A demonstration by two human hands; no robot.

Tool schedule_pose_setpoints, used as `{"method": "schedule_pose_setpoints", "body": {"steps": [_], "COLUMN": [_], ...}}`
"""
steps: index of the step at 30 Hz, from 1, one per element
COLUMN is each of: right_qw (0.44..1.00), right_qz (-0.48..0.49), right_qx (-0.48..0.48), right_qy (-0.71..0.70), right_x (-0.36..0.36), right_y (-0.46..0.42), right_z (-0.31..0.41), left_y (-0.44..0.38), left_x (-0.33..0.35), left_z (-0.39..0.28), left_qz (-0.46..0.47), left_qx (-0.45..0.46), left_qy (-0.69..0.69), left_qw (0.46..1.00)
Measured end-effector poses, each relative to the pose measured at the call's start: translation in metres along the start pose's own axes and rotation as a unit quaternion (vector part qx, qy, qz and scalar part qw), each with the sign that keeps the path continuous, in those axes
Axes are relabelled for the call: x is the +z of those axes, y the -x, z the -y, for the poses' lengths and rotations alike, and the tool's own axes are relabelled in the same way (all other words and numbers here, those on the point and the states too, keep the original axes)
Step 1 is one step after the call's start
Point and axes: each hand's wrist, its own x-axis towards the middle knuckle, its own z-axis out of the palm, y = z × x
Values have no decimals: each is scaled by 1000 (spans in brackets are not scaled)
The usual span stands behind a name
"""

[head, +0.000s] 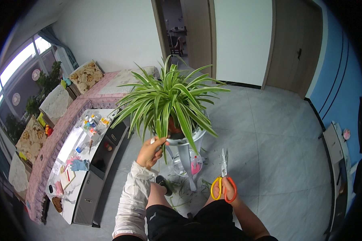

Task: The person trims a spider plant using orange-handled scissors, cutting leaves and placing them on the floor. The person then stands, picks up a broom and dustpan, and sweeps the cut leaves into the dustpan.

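Observation:
A spider plant (pixel 172 93) with long green-and-cream leaves grows in a pot in front of me. It stands on a pale plant stand (pixel 185 159) with curved legs. At the plant's near left edge, my left hand (pixel 150 153) pinches a hanging leaf between thumb and fingers. That arm wears a white sleeve, and something white is wrapped around one finger. My right hand (pixel 228 184) holds scissors (pixel 224 165) with one yellow and one orange handle loop. Their blades point up and away from me, slightly apart, to the right of the stand and away from the leaves.
Leaf clippings (pixel 181 188) lie on the grey tiled floor around the stand's feet. A pink bottle (pixel 195 165) sits low within the stand. Left is a marble-topped coffee table (pixel 71 208) with bottles and blue gloves (pixel 80 165), beside a pink-covered sofa (pixel 45 177). A cabinet (pixel 333 147) lines the right wall.

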Motion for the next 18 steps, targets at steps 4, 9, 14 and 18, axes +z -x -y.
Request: {"method": "schedule_pose_setpoints", "body": {"steps": [4,9,14,18], "right_qw": [996,999,995,984], "right_qz": [-41,-30,51,90], "right_qx": [6,-3,-66,-99], "right_qy": [-83,-43,61,119], "right_x": [10,16,27,26], "right_y": [-8,-34,-54,-60], "right_z": [24,60,121,148], "left_y": [17,35,49,72], "left_x": [-28,-47,-65,-81], "left_z": [25,42,45,20], "left_qz": [-14,-51,-79,-168], "left_qx": [-7,-15,-29,41], "left_qy": [10,16,-50,-268], "left_qw": [1000,998,995,948]}}
